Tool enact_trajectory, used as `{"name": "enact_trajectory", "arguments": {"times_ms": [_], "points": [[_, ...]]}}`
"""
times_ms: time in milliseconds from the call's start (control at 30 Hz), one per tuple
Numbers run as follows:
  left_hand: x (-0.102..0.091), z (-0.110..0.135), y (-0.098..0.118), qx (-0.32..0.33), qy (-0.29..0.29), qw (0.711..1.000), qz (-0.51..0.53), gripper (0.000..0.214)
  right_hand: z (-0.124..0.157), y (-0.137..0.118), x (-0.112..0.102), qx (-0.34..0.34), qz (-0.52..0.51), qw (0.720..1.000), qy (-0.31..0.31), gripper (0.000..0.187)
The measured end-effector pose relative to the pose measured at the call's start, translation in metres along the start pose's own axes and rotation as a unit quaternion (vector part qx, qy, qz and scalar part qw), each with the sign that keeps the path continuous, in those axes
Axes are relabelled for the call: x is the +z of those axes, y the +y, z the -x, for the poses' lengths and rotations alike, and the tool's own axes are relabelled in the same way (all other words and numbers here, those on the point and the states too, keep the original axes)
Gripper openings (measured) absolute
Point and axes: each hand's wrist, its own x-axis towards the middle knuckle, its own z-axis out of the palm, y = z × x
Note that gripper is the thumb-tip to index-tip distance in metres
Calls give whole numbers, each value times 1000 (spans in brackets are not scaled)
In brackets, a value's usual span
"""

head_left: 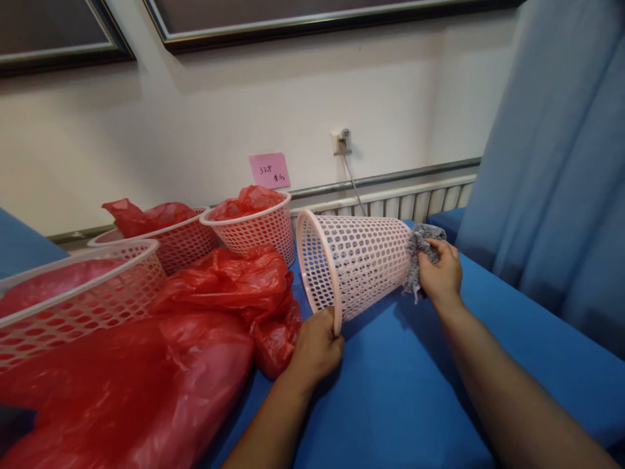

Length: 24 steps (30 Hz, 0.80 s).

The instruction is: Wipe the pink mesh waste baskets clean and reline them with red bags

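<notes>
A pale pink perforated wastebasket (371, 254) is tipped on its side above the blue-covered surface (390, 397), its mouth facing left. My left hand (319, 345) grips the lower part of its rim, fingers wrapped round the edge. At the other end, my right hand (442, 270) clutches a crumpled grey cloth (422, 251) against the basket's base. Part of the cloth is hidden behind my fingers. Close to my left hand lies a red plastic bag (234, 280), bunched up on the surface.
Further left stand more pink baskets, one (263, 225) lined with red plastic and another (180, 244) behind the bags. A large basket (141, 267) is at the left edge. Behind are a radiator (420, 198), a wall socket (340, 142) and a pink note (269, 170). Blue curtain (551, 163) hangs right.
</notes>
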Motion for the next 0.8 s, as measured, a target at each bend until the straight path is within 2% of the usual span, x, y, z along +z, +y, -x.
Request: {"name": "enact_trajectory", "arguments": {"times_ms": [67,133,267,333,400,433,500,600,700,767,800], "points": [[4,0,1,0,-22,999,-37,36,1,-1,0,-10,-15,1000,-1,27],[7,0,1,2,-31,997,-66,40,14,-17,-2,-101,-39,994,-30,28],[13,0,1,13,-32,995,-91,46,59,-69,-18,-305,-108,939,-118,37],[14,0,0,15,-34,995,-95,38,76,-87,-26,-353,-145,913,-142,42],[14,0,0,24,-35,995,-90,35,82,-92,-28,-365,-161,904,-154,43],[13,-1,-1,30,-37,995,-87,36,80,-88,-26,-354,-155,910,-152,41],[12,-2,-1,35,-45,995,-87,44,65,-71,-18,-297,-120,938,-130,35],[12,-3,-3,12,-55,992,-113,44,30,-30,-3,-123,-52,989,-62,26],[13,-3,-5,14,-59,991,-121,40,1,2,7,45,-30,998,-22,28],[13,-3,-6,22,-61,991,-116,39,-3,5,7,82,-42,996,-13,29],[13,-3,-6,24,-63,991,-114,38,0,0,5,68,-54,996,-10,29]]}}
